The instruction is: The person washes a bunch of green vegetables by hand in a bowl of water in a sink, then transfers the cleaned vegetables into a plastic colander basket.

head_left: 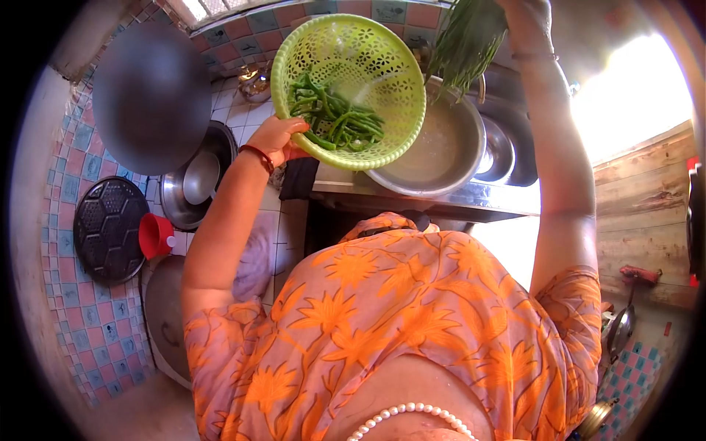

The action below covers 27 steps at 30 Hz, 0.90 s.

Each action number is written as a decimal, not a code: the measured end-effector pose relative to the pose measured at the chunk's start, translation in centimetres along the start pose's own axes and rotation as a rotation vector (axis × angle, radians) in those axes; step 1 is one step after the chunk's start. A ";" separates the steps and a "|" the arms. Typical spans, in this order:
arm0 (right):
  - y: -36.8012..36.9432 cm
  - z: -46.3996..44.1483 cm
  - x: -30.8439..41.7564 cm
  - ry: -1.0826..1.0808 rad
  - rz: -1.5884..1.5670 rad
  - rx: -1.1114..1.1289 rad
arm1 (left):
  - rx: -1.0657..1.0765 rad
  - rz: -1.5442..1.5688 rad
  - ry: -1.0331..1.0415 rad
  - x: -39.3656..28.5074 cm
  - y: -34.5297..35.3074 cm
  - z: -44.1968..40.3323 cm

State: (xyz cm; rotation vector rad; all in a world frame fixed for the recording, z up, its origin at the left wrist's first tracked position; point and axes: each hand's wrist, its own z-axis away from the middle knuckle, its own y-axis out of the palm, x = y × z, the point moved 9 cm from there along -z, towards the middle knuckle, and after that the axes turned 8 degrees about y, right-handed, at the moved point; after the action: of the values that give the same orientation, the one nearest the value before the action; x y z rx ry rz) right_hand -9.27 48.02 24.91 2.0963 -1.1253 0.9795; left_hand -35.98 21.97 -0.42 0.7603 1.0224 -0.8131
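My left hand (276, 140) is closed on the rim of a light green plastic colander (401, 88), which is tilted toward me. Inside it lies a small heap of green chillies (334, 117). Up at the top edge of the view, my right hand (526, 18) grips a bunch of long, thin leafy greens (471, 40) that hangs down; part of that hand is cut off by the frame. Beneath the greens and partly behind the colander stands a wide metal basin (471, 147) with cloudy water in it.
A steel sink (526, 158) holds a metal bowl (498, 151) right of the basin. Steel bowls (202, 180), a red cup (154, 235) and a dark patterned plate (110, 228) are at the left. A large blurred dark disc (151, 95) stands against the tiled wall.
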 end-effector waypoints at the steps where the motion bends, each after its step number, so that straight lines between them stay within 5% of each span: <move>1: -0.1 0.7 0.8 -0.028 -0.042 -0.059 | 0.009 0.006 0.007 0.1 -0.3 -0.1; 5: -2.9 3.2 2.0 -0.005 -0.105 0.001 | -0.003 0.040 0.012 0.7 -1.5 -0.1; 7: -8.3 5.6 -3.0 -0.382 0.847 -0.030 | -0.034 0.035 0.011 1.6 -1.7 0.2; 9: -12.0 7.6 -8.7 -0.246 1.005 -0.113 | -0.055 0.023 0.052 1.0 -0.7 0.6; 10: -13.7 9.5 -12.3 0.082 0.670 -0.189 | -0.067 0.011 0.058 1.2 -0.8 0.9; 13: -15.2 11.2 -14.2 -0.057 0.640 -0.325 | -0.107 0.014 0.087 0.9 -1.7 0.3; 16: -15.6 10.6 -14.5 0.166 0.282 -0.303 | -0.102 0.071 0.039 2.1 -2.5 0.4; 21: -13.8 7.8 -9.2 0.291 0.190 -0.322 | -0.074 0.131 0.061 2.3 -2.8 -0.4; 23: -11.7 6.6 -7.2 -0.443 0.997 -0.074 | -0.090 0.111 0.061 2.2 -2.9 -0.4; 25: -10.4 9.2 -9.8 -0.605 1.164 0.000 | -0.080 0.094 0.044 2.9 -3.0 0.1; 27: -10.2 8.2 -12.2 -0.259 0.774 -0.119 | -0.044 0.079 0.063 2.3 -3.1 -0.7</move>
State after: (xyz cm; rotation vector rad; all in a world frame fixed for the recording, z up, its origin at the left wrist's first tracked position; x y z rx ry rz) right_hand -2.39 52.39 9.02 1.7271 -2.1582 0.9318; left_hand -38.22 20.58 -3.34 0.7878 1.0571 -0.7003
